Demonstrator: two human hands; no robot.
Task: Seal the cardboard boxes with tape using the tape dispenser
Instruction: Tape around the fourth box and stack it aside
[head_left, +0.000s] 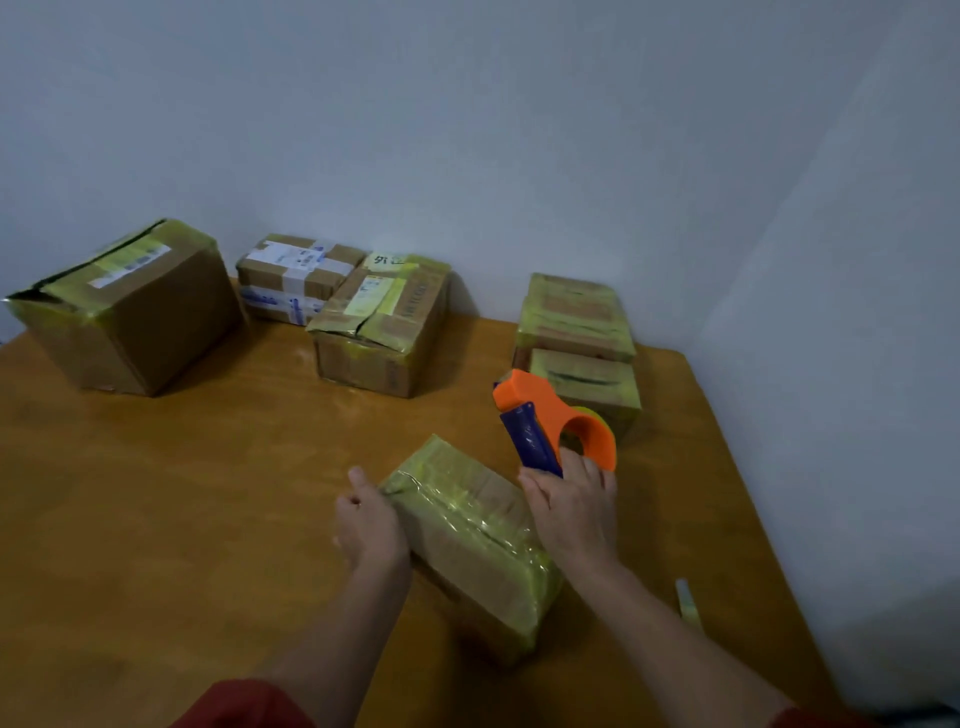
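Right hand (574, 512): fingers wrapped round the orange and blue tape dispenser (550, 415), which points up and away from the palm.
Left hand (369, 525): against the left side of the taped cardboard box (467, 535), one finger straight along its edge; the rest are hidden, so I cannot tell whether it grips.
Box: lies between the two hands, just below the dispenser, on the wooden table (182, 493).
Beyond the dispenser: two stacked taped boxes (576, 322).
Beyond the left hand: three more boxes (382, 327).

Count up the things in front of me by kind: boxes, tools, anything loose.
Cardboard boxes: 6, as far as the back ones can be told apart
Tape dispenser: 1
Loose tape strip: 1
Total: 8
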